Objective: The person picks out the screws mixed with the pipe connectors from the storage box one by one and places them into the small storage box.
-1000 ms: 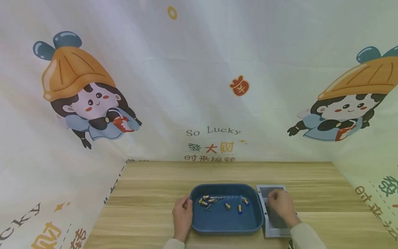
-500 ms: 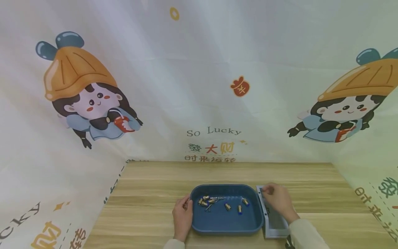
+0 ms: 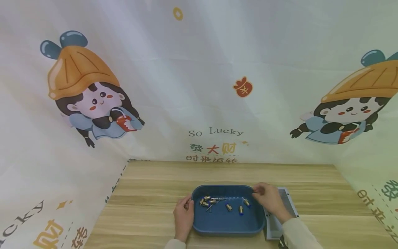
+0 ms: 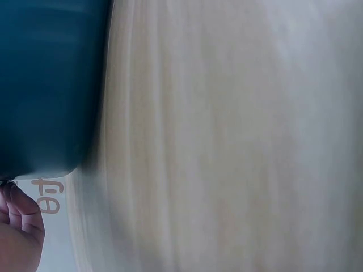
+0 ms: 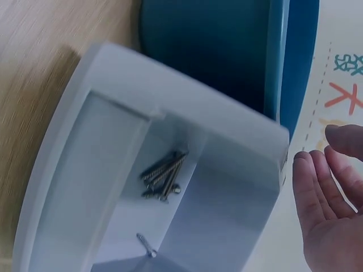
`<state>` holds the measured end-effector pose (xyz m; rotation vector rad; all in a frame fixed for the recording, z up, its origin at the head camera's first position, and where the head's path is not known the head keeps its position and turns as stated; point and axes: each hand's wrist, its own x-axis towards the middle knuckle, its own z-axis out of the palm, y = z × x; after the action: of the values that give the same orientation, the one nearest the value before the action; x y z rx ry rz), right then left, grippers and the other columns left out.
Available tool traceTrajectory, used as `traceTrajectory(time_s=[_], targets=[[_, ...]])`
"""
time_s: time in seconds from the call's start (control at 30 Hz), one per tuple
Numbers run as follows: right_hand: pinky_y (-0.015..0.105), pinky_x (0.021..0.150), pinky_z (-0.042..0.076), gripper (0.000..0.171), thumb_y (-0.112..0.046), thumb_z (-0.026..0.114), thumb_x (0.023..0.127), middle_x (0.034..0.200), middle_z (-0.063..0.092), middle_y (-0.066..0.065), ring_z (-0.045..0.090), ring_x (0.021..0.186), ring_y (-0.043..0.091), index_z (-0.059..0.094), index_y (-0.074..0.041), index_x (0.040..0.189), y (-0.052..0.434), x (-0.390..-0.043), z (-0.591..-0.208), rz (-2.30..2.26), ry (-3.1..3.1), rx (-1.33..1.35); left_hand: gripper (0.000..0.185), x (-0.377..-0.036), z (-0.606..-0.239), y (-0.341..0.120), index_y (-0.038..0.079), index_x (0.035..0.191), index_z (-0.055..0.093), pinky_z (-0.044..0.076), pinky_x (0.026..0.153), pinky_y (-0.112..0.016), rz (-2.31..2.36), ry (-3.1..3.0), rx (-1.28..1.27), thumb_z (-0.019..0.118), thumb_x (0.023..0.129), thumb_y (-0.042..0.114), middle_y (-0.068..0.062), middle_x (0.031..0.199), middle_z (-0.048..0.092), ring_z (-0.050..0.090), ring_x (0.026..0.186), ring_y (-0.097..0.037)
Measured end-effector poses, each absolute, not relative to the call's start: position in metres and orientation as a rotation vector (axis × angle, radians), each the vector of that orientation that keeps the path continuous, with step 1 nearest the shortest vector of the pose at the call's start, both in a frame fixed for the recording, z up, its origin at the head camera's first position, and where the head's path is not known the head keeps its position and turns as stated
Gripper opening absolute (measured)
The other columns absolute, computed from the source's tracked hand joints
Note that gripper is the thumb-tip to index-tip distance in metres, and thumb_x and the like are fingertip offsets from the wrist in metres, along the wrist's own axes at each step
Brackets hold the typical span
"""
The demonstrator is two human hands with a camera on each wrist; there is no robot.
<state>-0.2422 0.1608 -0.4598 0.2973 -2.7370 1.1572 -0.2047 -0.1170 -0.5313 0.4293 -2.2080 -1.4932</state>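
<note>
A blue tray [image 3: 199,221] lies on the wooden table with several small brass-and-blue fittings [image 3: 228,206] and thin screws [image 3: 217,199] in it. My left hand [image 3: 187,202] holds the tray's left rim with curled fingers; the left wrist view shows those fingers [image 4: 20,224] beside the tray's wall [image 4: 45,85]. My right hand [image 3: 259,192] hovers over the tray's far right corner, holding nothing. In the right wrist view its fingers [image 5: 317,192] are relaxed and the palm bare. A grey box [image 5: 74,130] holds a bundle of screws [image 5: 163,175] and one loose screw [image 5: 146,245].
The grey box [image 3: 287,200] stands against the tray's right side, partly hidden by my right arm. Printed cloth walls [image 3: 199,86] close in the table [image 3: 149,193] at the back and on both sides. Bare wood lies left of the tray and behind it.
My right hand has left the grey box and moved left to the tray's right corner. The left hand has stayed on the tray's rim.
</note>
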Motion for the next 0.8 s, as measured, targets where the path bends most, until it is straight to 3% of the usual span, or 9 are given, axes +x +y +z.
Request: traceTrajectory(time_s=[0.8], targets=[[0.032,0.063,0.054,0.014,0.009,0.066,0.071,0.075,0.068,0.010,0.064,0.068,0.019,0.067,0.002,0.083,0.118,-0.248,-0.481,1.163,-2.738,0.340,0.020,-0.203,-0.532,-0.116,-0.003,0.103,0.069,0.046,0.064,-0.018,-1.494,-2.161,0.394,0.063,0.084,-0.003,-0.006,0.083,0.061,0.052,0.073,-0.008]])
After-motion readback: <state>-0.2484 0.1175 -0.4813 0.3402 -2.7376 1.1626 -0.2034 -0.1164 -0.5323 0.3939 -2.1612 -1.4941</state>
